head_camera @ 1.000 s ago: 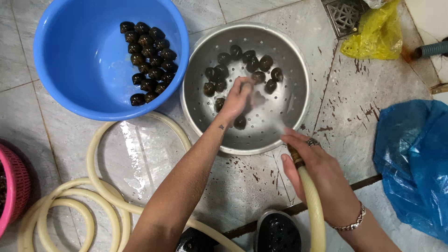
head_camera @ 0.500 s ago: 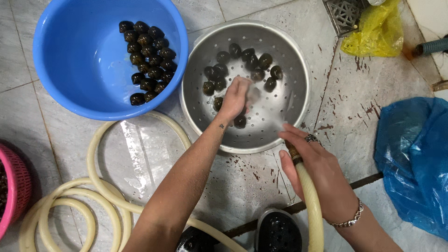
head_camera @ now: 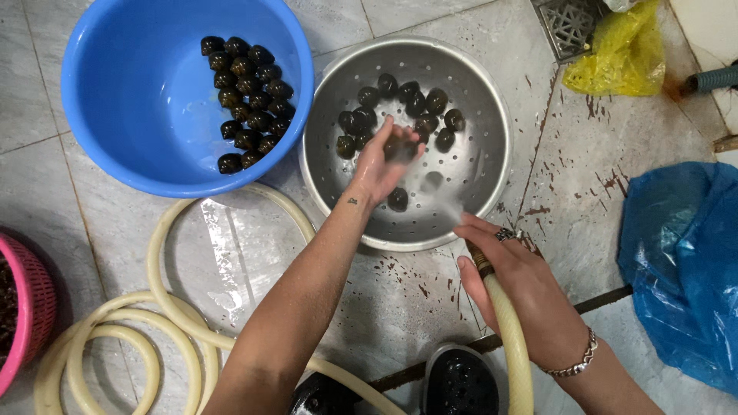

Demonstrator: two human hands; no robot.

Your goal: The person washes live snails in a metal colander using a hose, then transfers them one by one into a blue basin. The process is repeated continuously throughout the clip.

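Note:
A metal colander [head_camera: 478, 92] sits on the wet tiled floor with several dark round snails [head_camera: 427, 102] in it. My left hand [head_camera: 380, 163] reaches into the colander and is closed on one dark snail, under a stream of water. My right hand [head_camera: 516, 288] grips the end of a pale yellow hose [head_camera: 513, 352] at the colander's near rim, spraying water toward my left hand. A blue plastic basin [head_camera: 138, 92] to the left holds several more dark snails [head_camera: 246, 100] in a little water.
The hose lies in coils [head_camera: 154, 338] on the floor at lower left. A pink basket [head_camera: 27, 307] is at the left edge. A blue plastic bag [head_camera: 684, 261] lies at right, a yellow bag [head_camera: 623, 58] and a floor drain [head_camera: 573, 24] at top right. Dark shoes [head_camera: 457, 384] are at the bottom.
My left hand has shifted a little inside the colander, rubbing a snail under the water. My right hand keeps the hose in much the same place.

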